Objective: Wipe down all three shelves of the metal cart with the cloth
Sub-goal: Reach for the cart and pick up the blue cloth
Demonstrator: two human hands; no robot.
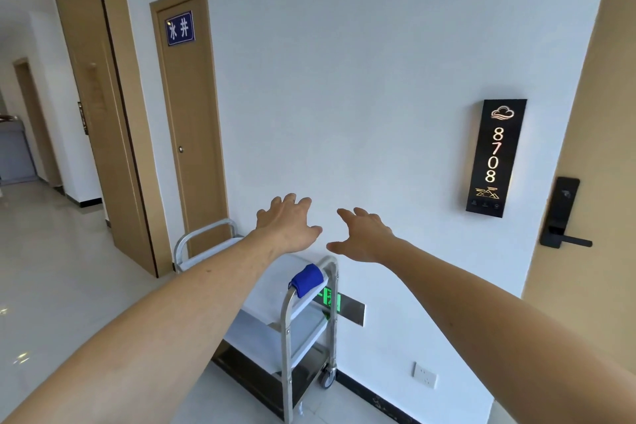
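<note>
While cloth [306, 279] drapes cart [287, 337] handle, plaque [495, 158] reads 8708.

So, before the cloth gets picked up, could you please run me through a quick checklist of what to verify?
1. Left hand free: ok, open and holding nothing.
2. Right hand free: ok, open and holding nothing.
3. Blue cloth in view: ok, draped over the near handle of the metal cart.
4. Top shelf clear to wipe: mostly hidden by the left arm, cannot tell.
5. Middle shelf clear: ok where visible.
6. Bottom shelf clear: cannot tell, dark and partly hidden.
</note>
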